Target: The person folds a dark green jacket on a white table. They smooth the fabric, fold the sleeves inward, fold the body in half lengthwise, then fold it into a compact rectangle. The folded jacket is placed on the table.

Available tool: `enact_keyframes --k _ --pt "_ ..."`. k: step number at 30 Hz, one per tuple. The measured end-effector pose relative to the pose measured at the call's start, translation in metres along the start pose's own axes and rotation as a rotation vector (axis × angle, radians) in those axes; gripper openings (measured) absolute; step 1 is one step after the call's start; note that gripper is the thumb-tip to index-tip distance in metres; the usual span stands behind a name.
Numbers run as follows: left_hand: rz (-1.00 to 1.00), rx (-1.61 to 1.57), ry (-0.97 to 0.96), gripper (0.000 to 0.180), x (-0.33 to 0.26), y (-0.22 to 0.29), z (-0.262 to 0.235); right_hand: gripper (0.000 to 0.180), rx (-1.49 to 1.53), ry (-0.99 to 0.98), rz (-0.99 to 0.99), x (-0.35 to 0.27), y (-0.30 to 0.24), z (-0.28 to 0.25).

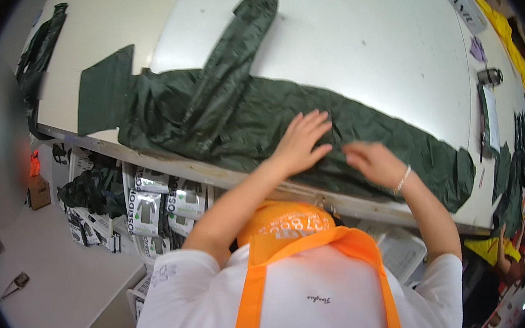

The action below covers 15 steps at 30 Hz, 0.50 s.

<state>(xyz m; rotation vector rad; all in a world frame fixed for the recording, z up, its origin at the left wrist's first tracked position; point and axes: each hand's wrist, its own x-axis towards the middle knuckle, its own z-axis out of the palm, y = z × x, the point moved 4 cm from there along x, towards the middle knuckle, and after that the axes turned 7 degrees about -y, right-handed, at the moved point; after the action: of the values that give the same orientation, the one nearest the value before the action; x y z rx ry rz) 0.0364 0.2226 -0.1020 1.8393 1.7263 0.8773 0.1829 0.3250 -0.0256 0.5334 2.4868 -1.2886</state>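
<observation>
A dark green raincoat (360,115) of thin, shiny fabric lies lengthwise along the table's near edge, creased. One sleeve (235,58) sticks out toward the far side, and a flat green panel (104,91) extends at its left end. My left hand (304,142) rests palm down on the middle of the raincoat, fingers stretched out and thumb apart. Just to its right, my right hand (374,162) is over the fabric with bent fingers pointing left. Motion smears those fingertips, so whether they pinch the cloth is unclear.
The white table (338,34) carries another dark green piece (42,49) at far left and a dark cylindrical object (490,77) at right. Below its edge, baskets hold packaged goods (146,211) and green fabric (92,188). A person in yellow (502,254) is at lower right.
</observation>
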Motion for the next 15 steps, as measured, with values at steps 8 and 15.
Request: enact_keyframes --k 8,15 --pt "-0.272 0.201 0.578 0.026 -0.150 -0.017 -0.148 0.024 -0.390 0.593 -0.367 0.314 -0.062 -0.123" --pt "-0.464 0.430 0.658 0.033 -0.214 -0.103 -0.248 0.044 -0.630 0.179 0.300 0.385 0.006 -0.180"
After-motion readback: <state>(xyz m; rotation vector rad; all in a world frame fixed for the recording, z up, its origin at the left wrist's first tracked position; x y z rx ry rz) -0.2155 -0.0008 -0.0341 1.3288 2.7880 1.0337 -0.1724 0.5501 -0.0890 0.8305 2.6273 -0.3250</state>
